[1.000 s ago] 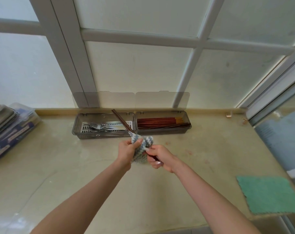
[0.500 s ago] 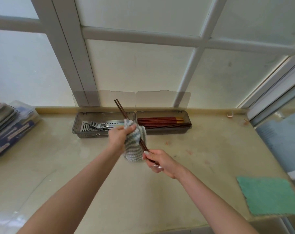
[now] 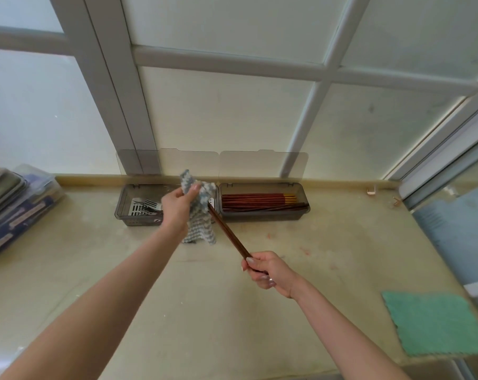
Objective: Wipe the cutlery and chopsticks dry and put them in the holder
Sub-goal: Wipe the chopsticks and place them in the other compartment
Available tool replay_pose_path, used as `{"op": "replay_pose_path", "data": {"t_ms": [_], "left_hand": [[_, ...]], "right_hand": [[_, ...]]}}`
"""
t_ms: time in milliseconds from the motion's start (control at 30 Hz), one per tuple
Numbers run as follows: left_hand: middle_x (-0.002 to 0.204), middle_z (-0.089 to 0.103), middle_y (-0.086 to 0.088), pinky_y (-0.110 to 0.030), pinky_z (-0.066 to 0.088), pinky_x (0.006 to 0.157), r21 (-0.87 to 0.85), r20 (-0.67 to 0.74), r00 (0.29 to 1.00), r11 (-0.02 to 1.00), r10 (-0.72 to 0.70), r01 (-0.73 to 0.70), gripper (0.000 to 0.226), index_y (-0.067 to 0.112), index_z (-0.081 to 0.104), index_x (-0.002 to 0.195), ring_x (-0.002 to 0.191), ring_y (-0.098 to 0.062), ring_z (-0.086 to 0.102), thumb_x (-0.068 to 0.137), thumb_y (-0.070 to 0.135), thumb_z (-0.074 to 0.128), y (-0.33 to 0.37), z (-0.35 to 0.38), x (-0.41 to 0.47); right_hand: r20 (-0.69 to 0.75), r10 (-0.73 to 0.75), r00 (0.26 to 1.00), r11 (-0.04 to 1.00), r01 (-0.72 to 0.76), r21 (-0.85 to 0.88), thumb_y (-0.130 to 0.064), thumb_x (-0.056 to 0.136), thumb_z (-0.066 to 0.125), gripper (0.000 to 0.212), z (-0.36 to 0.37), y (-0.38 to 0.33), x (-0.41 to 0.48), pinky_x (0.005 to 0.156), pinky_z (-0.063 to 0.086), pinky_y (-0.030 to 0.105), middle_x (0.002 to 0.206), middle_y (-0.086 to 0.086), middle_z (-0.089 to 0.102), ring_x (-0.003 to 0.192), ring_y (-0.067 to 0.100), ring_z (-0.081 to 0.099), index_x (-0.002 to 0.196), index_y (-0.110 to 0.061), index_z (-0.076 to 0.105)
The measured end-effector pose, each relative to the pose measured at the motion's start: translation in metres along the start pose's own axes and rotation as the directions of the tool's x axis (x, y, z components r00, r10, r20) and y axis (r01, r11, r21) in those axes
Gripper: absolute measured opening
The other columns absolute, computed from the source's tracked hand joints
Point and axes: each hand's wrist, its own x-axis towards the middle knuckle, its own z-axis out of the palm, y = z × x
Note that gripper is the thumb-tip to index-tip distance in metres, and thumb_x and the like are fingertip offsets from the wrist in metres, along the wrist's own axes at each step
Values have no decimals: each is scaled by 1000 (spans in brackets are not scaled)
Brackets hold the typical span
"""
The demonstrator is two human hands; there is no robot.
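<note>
Forks (image 3: 147, 208) already lie in the holder (image 3: 122, 215) just beyond the left hand (image 3: 177, 207), whose fingers clamp a striped cloth (image 3: 200, 229) over the far end of a chopstick pair (image 3: 229, 234) not yet stowed, while the right hand (image 3: 268, 272) has its fingers pinched on the near end, short of the stored chopsticks (image 3: 257, 200), so I judge little remains.

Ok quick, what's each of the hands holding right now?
Left hand: holds the striped cloth, bunched round the far end of the chopsticks.
Right hand: grips the chopsticks by their near end.
</note>
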Motion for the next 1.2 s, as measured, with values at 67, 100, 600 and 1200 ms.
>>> {"op": "replay_pose_path", "data": {"t_ms": [67, 100, 600, 1200], "left_hand": [[81, 66, -4, -22, 51, 50, 3, 35, 999, 1000, 19, -19, 21, 5, 63, 101, 67, -13, 64, 87, 21, 62, -9, 3, -10], [80, 66, -4, -19, 51, 49, -5, 49, 998, 1000, 30, -30, 20, 6, 64, 101, 65, -11, 65, 87, 20, 62, -11, 3, -12], [68, 70, -3, -21, 52, 55, 29, 198, 978, 997, -70, 66, 12, 7, 65, 81, 62, -15, 65, 88, 16, 61, -60, 25, -44], [73, 66, -6, -28, 40, 60, 750, 423, 906, 556, 15, -359, 26, 11, 68, 82, 64, -20, 56, 78, 37, 71, -76, 28, -38]], "right_hand": [[-54, 19, 998, 1000, -19, 5, -9, 101, 37, 29, 0, 5, 3, 35, 17, 16, 44, -6, 32, 35, 4, 20, 78, -9, 54], [-73, 27, 997, 1000, -26, 16, -8, 101, 36, 29, -1, 8, 3, 35, 16, 16, 45, -5, 32, 35, 5, 19, 77, -9, 54], [-72, -29, 997, 994, 37, 102, -17, 102, 38, 28, 20, -34, 19, 34, 12, 19, 44, -4, 31, 33, 5, 20, 77, -10, 48], [-127, -70, 989, 817, 130, 562, -35, 97, 41, 43, 5, -19, 27, 82, 55, 37, 114, 17, 65, 96, 23, 67, 125, -5, 55]]}}
